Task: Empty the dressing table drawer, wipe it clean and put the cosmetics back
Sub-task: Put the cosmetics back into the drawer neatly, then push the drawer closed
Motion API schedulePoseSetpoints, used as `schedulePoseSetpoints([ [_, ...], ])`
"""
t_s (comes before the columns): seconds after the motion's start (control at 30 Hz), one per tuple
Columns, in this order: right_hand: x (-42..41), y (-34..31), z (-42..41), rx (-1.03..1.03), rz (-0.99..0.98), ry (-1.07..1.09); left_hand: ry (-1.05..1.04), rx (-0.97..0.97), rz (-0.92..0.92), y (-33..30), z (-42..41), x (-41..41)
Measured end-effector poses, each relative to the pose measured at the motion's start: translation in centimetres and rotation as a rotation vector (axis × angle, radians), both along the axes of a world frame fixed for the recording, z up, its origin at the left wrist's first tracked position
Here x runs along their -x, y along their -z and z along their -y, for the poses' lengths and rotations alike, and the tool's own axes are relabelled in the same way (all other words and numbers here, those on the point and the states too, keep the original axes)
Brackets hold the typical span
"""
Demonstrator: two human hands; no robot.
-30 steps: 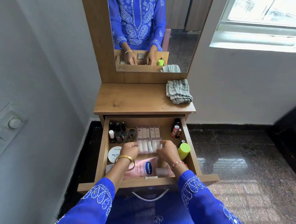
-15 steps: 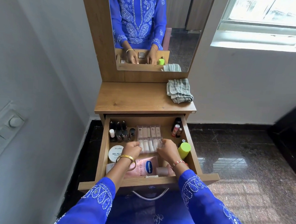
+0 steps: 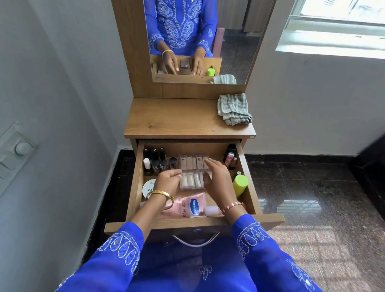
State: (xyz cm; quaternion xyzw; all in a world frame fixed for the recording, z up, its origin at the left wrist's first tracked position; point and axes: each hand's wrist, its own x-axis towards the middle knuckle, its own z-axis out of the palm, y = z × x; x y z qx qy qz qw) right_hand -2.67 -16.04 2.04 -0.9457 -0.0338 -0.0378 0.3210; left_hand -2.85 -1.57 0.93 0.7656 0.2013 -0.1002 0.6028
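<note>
Inside the open drawer (image 3: 249, 186): both hands flank the clear cosmetics case (image 3: 191, 170).
Nearest lies a pink tube (image 3: 187, 207) marked "Vaseline". Left hand (image 3: 167, 182), fingers loosely curled, touches the case's left edge; right hand (image 3: 216, 180), fingers extended, rests on its right side.

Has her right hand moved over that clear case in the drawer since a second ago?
Yes. The right hand has opened and its fingers now reach farther along the clear case, toward the drawer back.

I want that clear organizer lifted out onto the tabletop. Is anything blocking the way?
Nothing visible: both hands, left hand and right hand, flank the clear organizer, and the tabletop holds only a cloth at its right.
</note>
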Motion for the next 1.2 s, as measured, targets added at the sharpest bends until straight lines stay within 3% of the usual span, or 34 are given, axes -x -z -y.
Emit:
schedulePoseSetpoints([
  [0.13,1.4,-1.9,1.4,-0.08,0.088,0.008,0.046,0.039,0.105,-2.1,-0.9,2.0],
  [0.33,5.4,-3.0,3.5,0.046,0.224,-0.13,0.094,-0.13,0.268,-2.9,-0.9,6.3],
  [0.53,9.3,-2.3,3.6,0.066,0.163,-0.277,0.344,-0.419,0.462,-2.0,-1.3,9.2],
  [0.77,10.7,-1.0,4.0,0.269,0.242,-0.391,0.511,-0.82,0.777,-1.4,-1.3,11.7],
  [0.97,10.4,-0.1,4.1,0.379,0.361,-0.386,0.5,-0.98,0.832,-0.7,-1.2,11.3],
  [1.2,8.5,0.4,3.8,0.385,0.421,-0.361,0.471,-0.985,0.883,-0.3,-1.5,9.3],
])
